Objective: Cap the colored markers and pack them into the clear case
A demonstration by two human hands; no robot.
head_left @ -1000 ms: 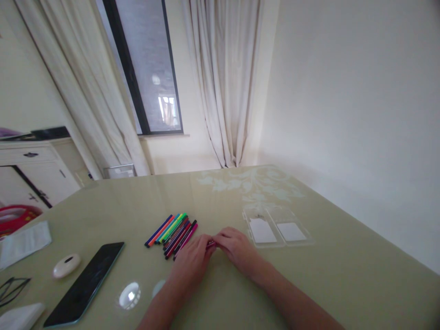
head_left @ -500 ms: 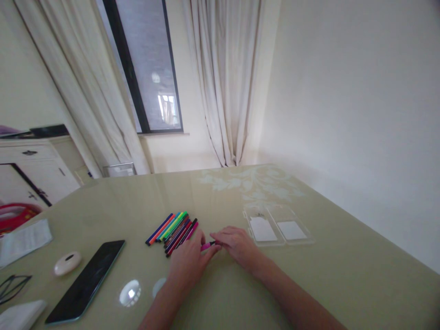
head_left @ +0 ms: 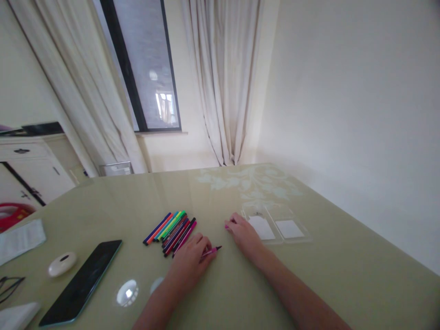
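Note:
My left hand [head_left: 195, 257] is closed around a pink felt-tip pen [head_left: 208, 252], whose bare dark tip points right. A little farther right, my right hand [head_left: 242, 233] pinches a small pink pen cap [head_left: 227, 226]; most of the cap is hidden by the fingers. Just beyond my left hand lies a row of felt-tip pens [head_left: 173, 230] in several colours, side by side and slanted. Next to my right hand, a clear plastic case [head_left: 280, 234] lies opened flat, with white paper [head_left: 289, 228] in both halves.
A dark-screened tablet or phone [head_left: 82, 282] lies at the left, beside a whitish rounded object [head_left: 62, 264]. Farther left are glasses [head_left: 10, 288] and a pale folded packet or cloth [head_left: 22, 240]. A wall [head_left: 360, 137] runs along the table's right side.
The cap has come off the pink pen. My right hand has moved away with the cap, toward the clear case, while my left hand keeps the pen.

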